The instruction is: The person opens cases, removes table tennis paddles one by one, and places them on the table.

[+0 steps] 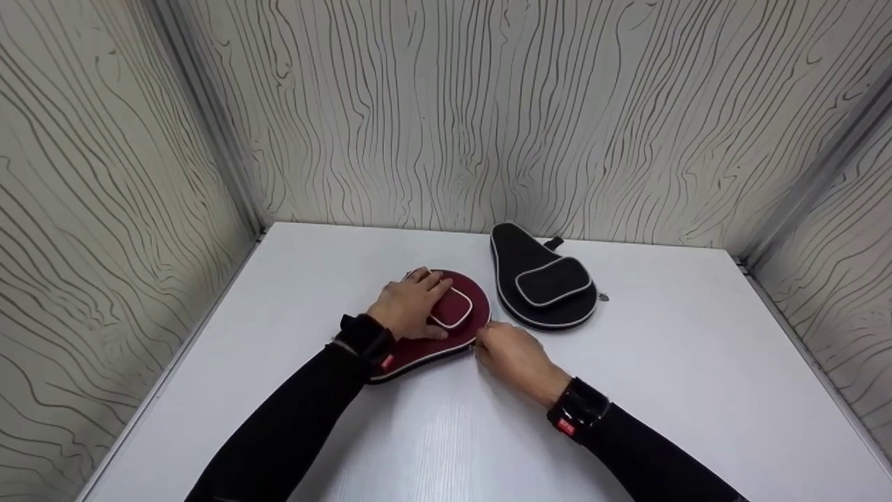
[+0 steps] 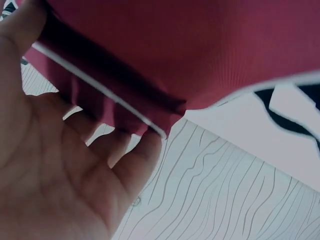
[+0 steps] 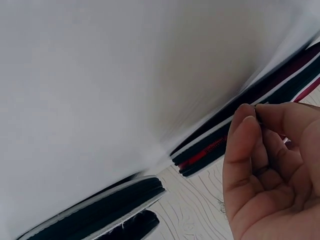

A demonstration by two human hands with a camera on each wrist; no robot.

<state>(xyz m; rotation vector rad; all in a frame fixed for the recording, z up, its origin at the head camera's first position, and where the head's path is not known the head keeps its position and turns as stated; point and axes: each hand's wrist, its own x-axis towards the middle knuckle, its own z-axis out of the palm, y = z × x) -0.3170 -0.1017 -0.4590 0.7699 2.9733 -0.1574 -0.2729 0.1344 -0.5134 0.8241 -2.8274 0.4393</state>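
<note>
Red case (image 1: 424, 348): flat on the white table (image 1: 669, 348), just left of the black case (image 1: 512, 268) and nearer the person.
From my end it reads light, cloth over a padded, half-stiff body; little to break, though I'd expect it to slide if tugged. Left hand (image 1: 411, 307), farther from the black case, grips across the raised pocket; right hand (image 1: 516, 359), apart from the left, sits just in front of the black case. Pocket (image 1: 454, 312) looks soft, dents under fingers: I'd brace the broad body instead. Smallest, what I take for the zip pull (image 1: 472, 346), pinched in right fingertips; probably slick, best held near its root.
</note>
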